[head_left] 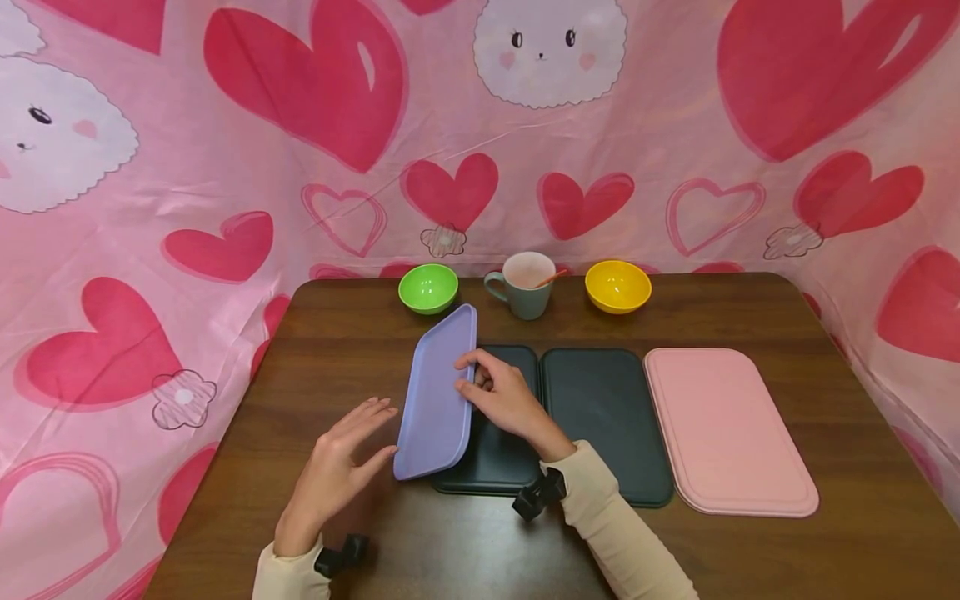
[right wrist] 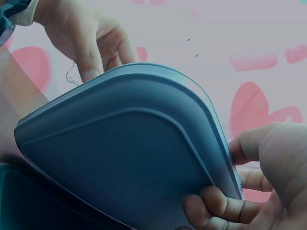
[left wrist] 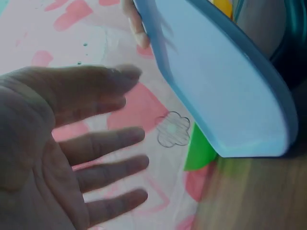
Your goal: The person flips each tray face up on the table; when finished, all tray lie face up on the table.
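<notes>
A lavender tray [head_left: 437,400] with a raised rim stands tilted up on its left side, over a dark green board [head_left: 498,450]. My right hand [head_left: 504,392] pinches the tray's raised right edge, thumb on the inner face and fingers behind, as the right wrist view shows on the tray's underside [right wrist: 110,163]. My left hand [head_left: 337,467] is just left of the tray with fingers extended and thumb apart. In the left wrist view that hand [left wrist: 72,143] holds nothing, and a gap lies between it and the tray [left wrist: 216,86].
A second dark green board [head_left: 603,425] and a pink board [head_left: 727,425] lie in a row to the right. Along the back edge stand a green bowl [head_left: 428,290], a mug [head_left: 525,287] with an orange stick in it, and a yellow bowl [head_left: 618,287].
</notes>
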Available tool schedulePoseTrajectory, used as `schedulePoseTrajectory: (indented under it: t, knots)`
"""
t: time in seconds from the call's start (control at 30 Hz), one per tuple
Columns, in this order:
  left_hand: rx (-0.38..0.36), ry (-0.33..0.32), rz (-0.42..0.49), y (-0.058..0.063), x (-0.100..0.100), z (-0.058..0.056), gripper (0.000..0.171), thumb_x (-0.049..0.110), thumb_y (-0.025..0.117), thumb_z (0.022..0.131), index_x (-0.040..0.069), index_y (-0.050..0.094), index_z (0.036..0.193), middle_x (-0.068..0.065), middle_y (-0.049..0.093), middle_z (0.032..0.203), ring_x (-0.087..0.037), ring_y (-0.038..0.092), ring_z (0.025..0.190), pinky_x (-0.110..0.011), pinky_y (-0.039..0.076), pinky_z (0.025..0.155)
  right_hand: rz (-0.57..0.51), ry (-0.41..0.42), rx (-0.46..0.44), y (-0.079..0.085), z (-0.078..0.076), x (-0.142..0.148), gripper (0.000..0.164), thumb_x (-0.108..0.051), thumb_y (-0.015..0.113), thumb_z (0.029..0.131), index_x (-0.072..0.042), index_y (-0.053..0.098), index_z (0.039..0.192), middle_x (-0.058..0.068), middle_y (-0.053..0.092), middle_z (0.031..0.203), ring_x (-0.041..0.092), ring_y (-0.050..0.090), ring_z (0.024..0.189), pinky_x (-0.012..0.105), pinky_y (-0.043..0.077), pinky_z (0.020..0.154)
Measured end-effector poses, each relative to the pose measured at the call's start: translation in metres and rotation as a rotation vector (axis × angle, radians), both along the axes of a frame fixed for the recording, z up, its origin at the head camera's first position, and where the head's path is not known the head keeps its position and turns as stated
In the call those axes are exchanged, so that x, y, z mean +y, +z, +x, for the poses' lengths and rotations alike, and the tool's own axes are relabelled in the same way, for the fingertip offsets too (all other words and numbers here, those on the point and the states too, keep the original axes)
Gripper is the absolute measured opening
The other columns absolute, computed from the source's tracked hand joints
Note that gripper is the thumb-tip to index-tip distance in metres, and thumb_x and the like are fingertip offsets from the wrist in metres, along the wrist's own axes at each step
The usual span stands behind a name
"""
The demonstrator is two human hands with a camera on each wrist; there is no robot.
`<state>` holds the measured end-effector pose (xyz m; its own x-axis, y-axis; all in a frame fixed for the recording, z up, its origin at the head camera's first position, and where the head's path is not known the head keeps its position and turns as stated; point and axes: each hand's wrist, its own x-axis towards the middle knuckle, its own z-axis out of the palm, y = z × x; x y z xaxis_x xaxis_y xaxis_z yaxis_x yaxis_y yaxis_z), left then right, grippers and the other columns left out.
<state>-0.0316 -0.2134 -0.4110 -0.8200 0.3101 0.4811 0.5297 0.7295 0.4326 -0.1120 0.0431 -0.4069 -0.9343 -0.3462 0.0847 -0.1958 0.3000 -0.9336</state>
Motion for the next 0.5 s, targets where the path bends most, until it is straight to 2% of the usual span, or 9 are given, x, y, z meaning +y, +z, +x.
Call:
schedulePoseTrajectory:
  t: [0.07,0.17,0.23,0.27,0.4,0.5]
  knots:
    - [-0.013,0.041,-0.002,-0.002,-0.002,-0.002,0.052,0.000,0.089,0.066,0.002,0.072,0.116,-0.017,0.072,0.121,-0.040,0.066,0.117,-0.011,0.034,0.110,-0.002,0.007,-0.006,0.000,0.000,0.002,0.022,-0.016,0.066,0.093,-0.011,0.065,0.115,0.005,0.055,0.071,0.011,0.052,0.058,0.022,0.042,0.055]
    - [-0.056,0.087,0.004,-0.005,-0.005,-0.005,0.050,-0.001,0.087,0.068,-0.001,0.072,0.115,-0.020,0.071,0.122,-0.041,0.067,0.116,-0.035,0.050,0.103,-0.005,0.015,-0.011,-0.001,-0.001,0.004,0.022,-0.016,0.066,0.094,-0.009,0.064,0.115,0.005,0.054,0.071,0.011,0.052,0.058,0.022,0.042,0.055]
    - [-0.120,0.115,0.019,-0.006,-0.007,-0.006,0.048,-0.001,0.086,0.071,-0.001,0.071,0.116,-0.022,0.070,0.124,-0.041,0.067,0.115,-0.051,0.051,0.096,-0.008,0.018,-0.017,-0.002,-0.001,0.006,0.023,-0.017,0.066,0.094,-0.009,0.064,0.115,0.006,0.054,0.072,0.010,0.051,0.058,0.023,0.041,0.055]
    - [-0.162,0.129,0.031,-0.006,-0.007,-0.007,0.047,-0.001,0.085,0.072,-0.002,0.071,0.117,-0.023,0.069,0.125,-0.041,0.067,0.116,-0.056,0.051,0.095,-0.010,0.019,-0.019,-0.002,-0.001,0.007,0.023,-0.017,0.066,0.094,-0.010,0.064,0.115,0.006,0.055,0.072,0.010,0.051,0.058,0.023,0.041,0.055]
    - [-0.369,0.208,0.102,-0.011,-0.010,-0.012,0.044,0.006,0.081,0.081,0.000,0.068,0.123,-0.024,0.064,0.134,-0.041,0.062,0.124,-0.057,0.049,0.100,-0.010,0.020,-0.028,-0.003,-0.001,0.009,0.023,-0.018,0.067,0.094,-0.010,0.065,0.116,0.007,0.055,0.073,0.009,0.050,0.057,0.022,0.040,0.055]
    - [-0.507,0.240,0.183,-0.014,-0.011,-0.017,0.044,0.010,0.077,0.086,0.000,0.066,0.127,-0.024,0.057,0.143,-0.042,0.057,0.131,-0.056,0.048,0.102,-0.012,0.013,-0.030,-0.004,-0.001,0.009,0.023,-0.017,0.067,0.094,-0.010,0.065,0.116,0.007,0.055,0.072,0.007,0.050,0.056,0.022,0.040,0.055]
